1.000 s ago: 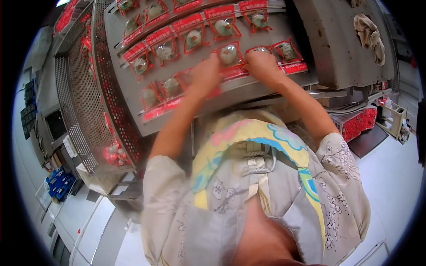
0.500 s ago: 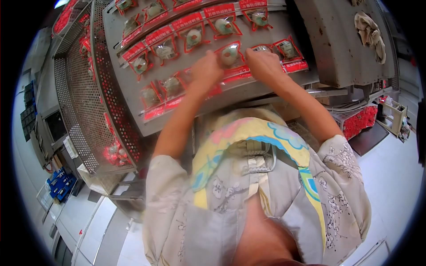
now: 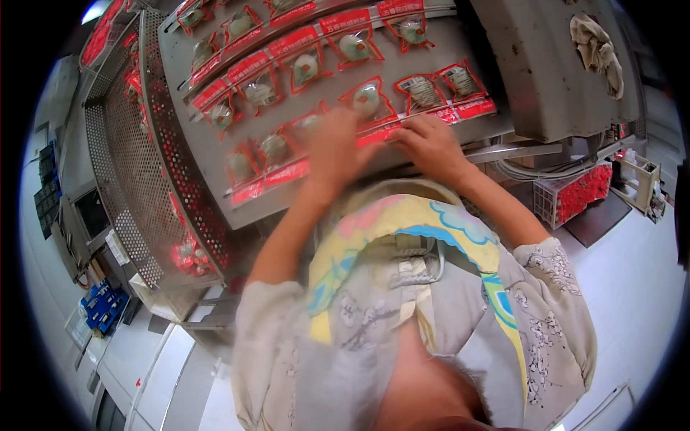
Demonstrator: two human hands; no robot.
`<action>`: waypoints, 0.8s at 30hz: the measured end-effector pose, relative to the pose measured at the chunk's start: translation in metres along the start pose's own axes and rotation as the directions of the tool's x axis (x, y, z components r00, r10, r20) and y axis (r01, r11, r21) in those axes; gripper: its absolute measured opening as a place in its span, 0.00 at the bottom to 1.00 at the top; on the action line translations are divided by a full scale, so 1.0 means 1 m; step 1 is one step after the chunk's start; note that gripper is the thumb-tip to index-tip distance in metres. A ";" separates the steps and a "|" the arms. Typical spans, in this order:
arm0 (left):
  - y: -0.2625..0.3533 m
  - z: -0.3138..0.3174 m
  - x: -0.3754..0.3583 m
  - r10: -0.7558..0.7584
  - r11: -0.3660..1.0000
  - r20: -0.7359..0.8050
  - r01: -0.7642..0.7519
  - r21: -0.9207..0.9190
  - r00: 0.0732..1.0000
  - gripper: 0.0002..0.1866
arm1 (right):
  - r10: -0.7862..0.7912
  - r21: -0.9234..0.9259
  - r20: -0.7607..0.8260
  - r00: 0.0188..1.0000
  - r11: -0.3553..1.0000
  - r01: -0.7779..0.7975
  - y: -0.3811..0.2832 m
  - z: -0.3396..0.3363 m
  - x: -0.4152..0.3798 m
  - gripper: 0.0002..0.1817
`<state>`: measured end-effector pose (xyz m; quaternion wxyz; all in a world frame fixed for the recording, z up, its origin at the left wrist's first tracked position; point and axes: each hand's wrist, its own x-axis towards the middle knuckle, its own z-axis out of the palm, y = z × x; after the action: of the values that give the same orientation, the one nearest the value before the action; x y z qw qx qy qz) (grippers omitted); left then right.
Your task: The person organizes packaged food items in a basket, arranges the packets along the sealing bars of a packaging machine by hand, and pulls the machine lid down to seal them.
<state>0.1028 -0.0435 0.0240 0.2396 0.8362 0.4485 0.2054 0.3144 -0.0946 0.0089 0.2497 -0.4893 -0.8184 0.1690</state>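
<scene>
Clear plastic packets with red edges, each holding a greenish egg-like item, lie in rows on a sloping metal tabletop. My left hand is over the front row, smeared by motion, its thumb stretched away from the fingers. It partly hides a packet behind it. My right hand has bent fingers pressed together at the red lower edge of the front row, seemingly pinching a packet; the fingertips are partly hidden. Two more packets, one beside another, lie beyond my right hand.
A perforated metal trough runs along the left, with red packets at its near end. A metal housing with a crumpled cloth stands at right. Below it is a crate of red packets.
Both hands have drawn back towards me from the middle packet, the left one also moving slightly down. The front-right packets now lie more evenly spread, with their red edges in line.
</scene>
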 end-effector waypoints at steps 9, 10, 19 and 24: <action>0.005 0.041 -0.010 0.174 0.981 0.044 -0.177 0.084 0.984 0.15 | 0.143 -0.087 -0.087 0.986 0.985 -0.150 0.021 -0.009 -0.015 0.10; 0.005 0.041 -0.012 0.173 0.981 0.057 -0.177 0.079 0.983 0.15 | 0.170 -0.031 -0.105 0.980 0.984 -0.174 0.023 -0.005 -0.017 0.08; 0.012 0.047 -0.013 0.186 0.982 0.025 -0.186 0.021 0.982 0.11 | 0.219 0.091 -0.105 0.970 0.973 -0.210 0.029 0.003 -0.026 0.06; 0.013 0.045 -0.016 0.168 0.982 0.103 -0.176 0.067 0.980 0.14 | 0.203 0.069 -0.072 0.977 0.978 -0.198 0.031 0.001 -0.028 0.05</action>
<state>0.1285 -0.0728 -0.0065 0.2107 0.8893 0.3698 0.1675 0.3470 -0.1050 -0.0148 0.2784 -0.5678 -0.7487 0.1989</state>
